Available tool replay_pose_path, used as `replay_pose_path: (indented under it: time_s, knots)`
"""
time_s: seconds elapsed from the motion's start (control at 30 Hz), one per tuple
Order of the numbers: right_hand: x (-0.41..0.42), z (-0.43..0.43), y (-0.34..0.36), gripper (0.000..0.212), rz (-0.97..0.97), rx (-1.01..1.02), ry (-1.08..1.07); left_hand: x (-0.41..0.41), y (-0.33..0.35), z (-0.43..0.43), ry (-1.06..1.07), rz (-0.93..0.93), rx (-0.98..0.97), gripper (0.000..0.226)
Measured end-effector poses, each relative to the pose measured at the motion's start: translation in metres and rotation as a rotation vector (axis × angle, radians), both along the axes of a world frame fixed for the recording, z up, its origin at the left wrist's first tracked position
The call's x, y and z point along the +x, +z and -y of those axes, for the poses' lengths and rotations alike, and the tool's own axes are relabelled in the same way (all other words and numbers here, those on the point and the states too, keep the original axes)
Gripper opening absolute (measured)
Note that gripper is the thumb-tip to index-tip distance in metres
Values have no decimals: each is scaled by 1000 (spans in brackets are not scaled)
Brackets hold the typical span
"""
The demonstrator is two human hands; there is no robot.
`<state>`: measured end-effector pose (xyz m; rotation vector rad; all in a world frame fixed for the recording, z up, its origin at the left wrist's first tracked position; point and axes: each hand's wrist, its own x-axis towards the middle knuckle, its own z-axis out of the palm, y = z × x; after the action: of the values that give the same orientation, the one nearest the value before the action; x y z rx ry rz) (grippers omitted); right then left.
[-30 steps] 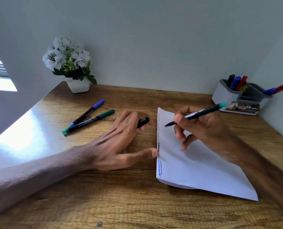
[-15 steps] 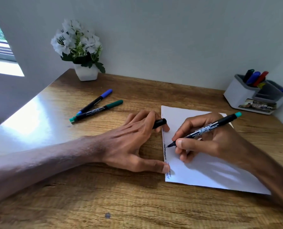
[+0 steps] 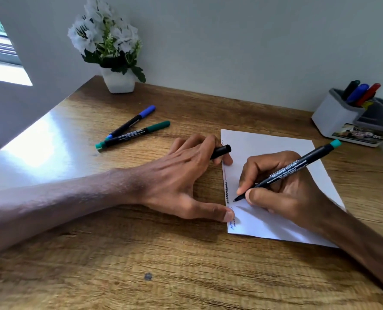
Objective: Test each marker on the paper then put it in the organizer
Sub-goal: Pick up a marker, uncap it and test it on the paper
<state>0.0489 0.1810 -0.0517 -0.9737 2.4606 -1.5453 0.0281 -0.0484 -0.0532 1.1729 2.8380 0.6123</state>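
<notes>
Head view: the right hand (image 3: 282, 189) grips the teal-ended marker (image 3: 293, 168) as for writing, its tip on the paper (image 3: 275, 144) near the sheet's left edge, among earlier squiggles. The left hand (image 3: 181, 175) curls its fingers round the black cap (image 3: 222, 151), and its thumb presses down the paper's left edge. A short, light stroke should be enough, with the sheet held pinned. The organizer (image 3: 333, 117) stands at the tabletop's far right corner. A blue marker (image 3: 132, 121) and a green marker (image 3: 134, 135) lie toward the tabletop's far left.

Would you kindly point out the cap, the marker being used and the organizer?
cap (image 3: 223, 151): head view, black side near its open end.
marker (image 3: 289, 169): head view, mid-barrel, on the printed lettering.
organizer (image 3: 333, 117): head view, white front wall.
</notes>
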Motion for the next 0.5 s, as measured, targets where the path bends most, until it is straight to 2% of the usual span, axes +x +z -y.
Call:
replay_pose_path:
  time_s: [0.1,0.5]
  knots:
    - [0,0,-2,13,-48,21,19,1,-1,0,-8,8,-7,85]
    - [0,1,-3,10,-72,55,24,1,-2,0,-20,4,-16,81]
